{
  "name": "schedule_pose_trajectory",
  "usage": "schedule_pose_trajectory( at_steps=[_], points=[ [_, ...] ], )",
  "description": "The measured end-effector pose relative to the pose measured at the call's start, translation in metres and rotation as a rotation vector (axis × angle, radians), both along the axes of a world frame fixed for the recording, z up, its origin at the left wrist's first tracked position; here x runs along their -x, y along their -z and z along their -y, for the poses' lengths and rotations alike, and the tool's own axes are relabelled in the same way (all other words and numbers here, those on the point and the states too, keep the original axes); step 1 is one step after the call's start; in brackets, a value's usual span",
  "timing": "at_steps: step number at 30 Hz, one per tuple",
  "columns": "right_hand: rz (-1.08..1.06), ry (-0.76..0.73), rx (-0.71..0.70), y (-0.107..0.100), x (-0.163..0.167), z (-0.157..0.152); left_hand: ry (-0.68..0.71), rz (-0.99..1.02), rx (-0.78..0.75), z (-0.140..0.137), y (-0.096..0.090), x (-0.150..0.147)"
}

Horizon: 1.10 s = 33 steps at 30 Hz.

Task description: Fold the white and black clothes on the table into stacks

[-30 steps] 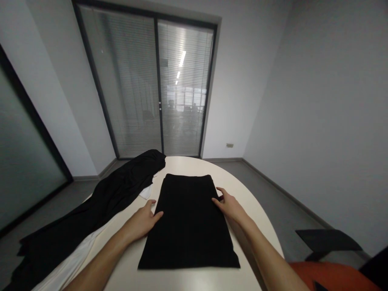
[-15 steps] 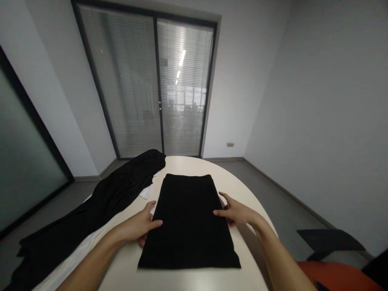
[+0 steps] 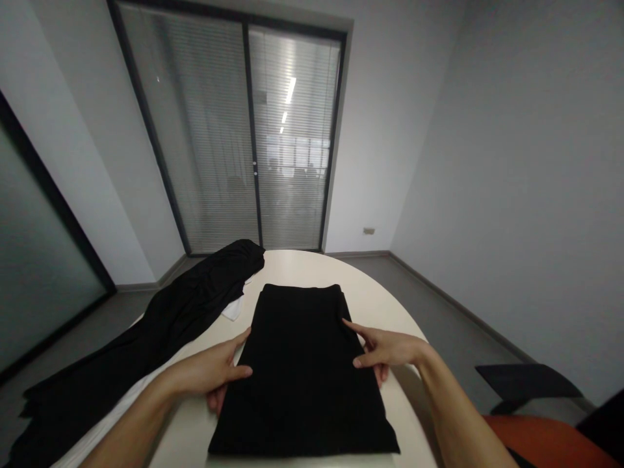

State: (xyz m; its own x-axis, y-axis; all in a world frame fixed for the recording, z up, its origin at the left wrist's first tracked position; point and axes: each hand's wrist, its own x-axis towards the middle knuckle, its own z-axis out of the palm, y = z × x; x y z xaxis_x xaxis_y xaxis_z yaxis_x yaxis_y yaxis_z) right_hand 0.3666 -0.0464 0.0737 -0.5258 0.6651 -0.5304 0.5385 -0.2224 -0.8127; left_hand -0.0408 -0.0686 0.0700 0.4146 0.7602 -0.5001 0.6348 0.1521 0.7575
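A black garment (image 3: 302, 370), folded into a flat panel that widens toward me, is in front of me over the round table. At its left edge my left hand (image 3: 214, 374) grips the cloth, thumb on top and index finger stretched along the side. My right hand (image 3: 385, 351) holds the right edge the same way, its thumb on the cloth and its index fingertip pressing a small crease farther up. The other fingers of both hands are partly hidden beside or beneath the cloth. Whether the near edge touches the tabletop I cannot tell.
Left on the white table (image 3: 292, 263) lies a long heap of black clothing (image 3: 185, 299), with white fabric (image 3: 233, 309) showing beneath it. An orange and black chair (image 3: 536, 435) stands at the right. Beyond the table is a glass partition with blinds (image 3: 292, 149).
The folded garment has shifted toward me, its near edge now lower in view. Both hands came along with it, slightly farther apart, and the right index finger now rests on the cloth.
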Motion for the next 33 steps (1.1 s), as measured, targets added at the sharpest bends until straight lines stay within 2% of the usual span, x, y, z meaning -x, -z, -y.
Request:
schedule_pose_trajectory(
  at_steps=[2,4,6,8,11,14,18,21,24,29,33],
  points=[
    [0.041,-0.047,0.045,0.002,-0.003,-0.001,0.057,-0.038,0.102,0.003,-0.005,0.001],
    [0.065,0.006,0.014,0.005,-0.004,-0.003,0.014,-0.097,0.109,0.001,-0.004,0.002],
    [0.075,0.125,-0.124,0.01,-0.003,-0.008,-0.122,-0.137,-0.04,-0.007,0.004,0.001],
    [0.119,0.245,-0.343,0.017,0.0,-0.015,-0.263,-0.132,-0.297,-0.019,0.016,0.0],
    [0.253,0.38,-0.652,0.027,0.008,-0.029,-0.337,-0.061,-0.582,-0.036,0.035,-0.003],
    [0.357,0.458,-0.777,0.036,0.018,-0.041,-0.369,-0.034,-0.68,-0.048,0.046,-0.009],
    [0.453,0.525,-0.869,0.046,0.031,-0.054,-0.435,-0.088,-0.74,-0.058,0.05,-0.018],
    [0.497,0.574,-0.887,0.05,0.035,-0.059,-0.431,-0.167,-0.765,-0.066,0.051,-0.021],
    [0.489,0.594,-0.823,0.05,0.033,-0.065,-0.447,-0.201,-0.755,-0.072,0.053,-0.021],
    [0.487,0.541,-0.674,0.043,0.026,-0.086,-0.475,-0.248,-0.721,-0.089,0.052,-0.022],
    [0.511,0.586,-0.646,0.045,0.026,-0.095,-0.483,-0.251,-0.71,-0.107,0.05,-0.027]
  ],
)
